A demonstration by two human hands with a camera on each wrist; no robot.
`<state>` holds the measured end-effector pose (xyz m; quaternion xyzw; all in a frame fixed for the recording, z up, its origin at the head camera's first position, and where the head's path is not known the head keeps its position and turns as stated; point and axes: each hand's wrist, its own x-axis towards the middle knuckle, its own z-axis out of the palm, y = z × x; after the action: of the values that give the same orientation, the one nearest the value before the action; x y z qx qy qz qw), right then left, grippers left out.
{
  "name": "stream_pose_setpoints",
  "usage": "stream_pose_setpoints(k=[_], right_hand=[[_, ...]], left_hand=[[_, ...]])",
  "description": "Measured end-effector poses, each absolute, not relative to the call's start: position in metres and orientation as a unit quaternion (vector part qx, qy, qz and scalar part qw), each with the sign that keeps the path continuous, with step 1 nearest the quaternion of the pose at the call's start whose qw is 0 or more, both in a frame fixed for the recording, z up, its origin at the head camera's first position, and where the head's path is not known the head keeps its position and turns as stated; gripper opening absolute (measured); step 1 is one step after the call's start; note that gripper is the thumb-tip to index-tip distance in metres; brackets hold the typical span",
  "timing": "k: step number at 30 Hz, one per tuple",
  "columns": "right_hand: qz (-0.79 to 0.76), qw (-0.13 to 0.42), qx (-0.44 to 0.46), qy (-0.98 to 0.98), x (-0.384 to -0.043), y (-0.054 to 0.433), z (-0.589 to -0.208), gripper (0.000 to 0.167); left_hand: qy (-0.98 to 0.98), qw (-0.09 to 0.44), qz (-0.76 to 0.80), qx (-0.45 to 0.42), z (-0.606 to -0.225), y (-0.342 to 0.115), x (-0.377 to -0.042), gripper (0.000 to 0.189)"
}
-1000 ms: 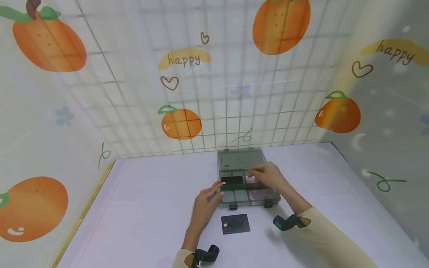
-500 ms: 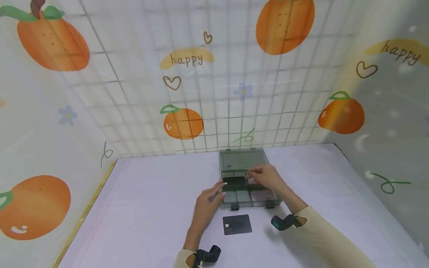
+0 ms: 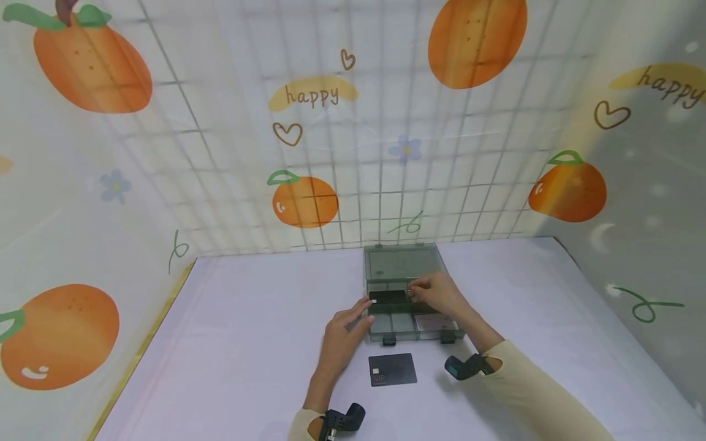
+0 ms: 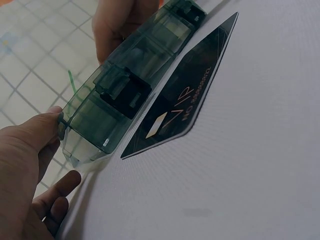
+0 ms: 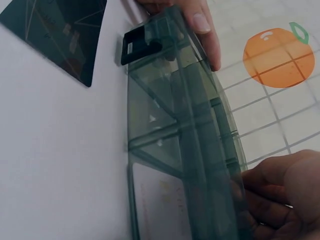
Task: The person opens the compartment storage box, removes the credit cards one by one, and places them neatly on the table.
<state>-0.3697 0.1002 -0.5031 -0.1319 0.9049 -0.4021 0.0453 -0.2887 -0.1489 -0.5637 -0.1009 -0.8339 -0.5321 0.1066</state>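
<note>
- On my head feed, the right hand (image 3: pixel 438 293) arches over the far-right part of the box, thumb and forefinger brought together at their tips; whether anything is pinched between them I cannot tell.
- The left hand (image 3: pixel 342 335) lies against the box's left side, fingers loosely extended and touching the edge, gripping nothing I can make out. Its arm rises nearly straight from below, while the right sleeve (image 3: pixel 540 392) slants in from the lower right.
- Between the hands, the green translucent box (image 3: pixel 405 336) sits on the worktop (image 3: pixel 265 343), lid (image 3: pixel 405 262) laid open at the back. I judge it light, stiff plastic, apt to skate if nudged, so I would brace it by its side walls and keep weight off the lid; a hard squeeze might crack it.
- Inside, a dark card (image 3: pixel 390 298) lies far-left and a pale card (image 3: pixel 434 322) near-right. Both look thin, stiff and probably slick; I would pinch them by opposite edges.
- The black VIP card (image 3: pixel 393 370) lies flat just in front of the box. I expect a fingernail under one edge would lift it best.
- Behind everything hangs an orange-printed curtain (image 3: pixel 231 153).
</note>
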Motion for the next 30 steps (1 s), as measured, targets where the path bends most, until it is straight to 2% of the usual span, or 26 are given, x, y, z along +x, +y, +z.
stream_pose_setpoints(k=[11, 16, 30], right_hand=[[-0.367, 0.047, -0.149, 0.917, -0.373, 0.098, -0.504, 0.025], [-0.382, 0.060, -0.129, 0.913, -0.373, 0.095, -0.499, 0.024], [-0.506, 0.209, -0.075, 0.833, -0.379, 0.094, -0.480, 0.032]], left_hand=[[-0.830, 0.102, -0.539, -0.103, -0.561, -0.149, -0.288, 0.043], [-0.827, 0.102, -0.543, -0.105, -0.563, -0.150, -0.290, 0.045], [-0.830, 0.100, -0.538, -0.104, -0.566, -0.150, -0.291, 0.045]])
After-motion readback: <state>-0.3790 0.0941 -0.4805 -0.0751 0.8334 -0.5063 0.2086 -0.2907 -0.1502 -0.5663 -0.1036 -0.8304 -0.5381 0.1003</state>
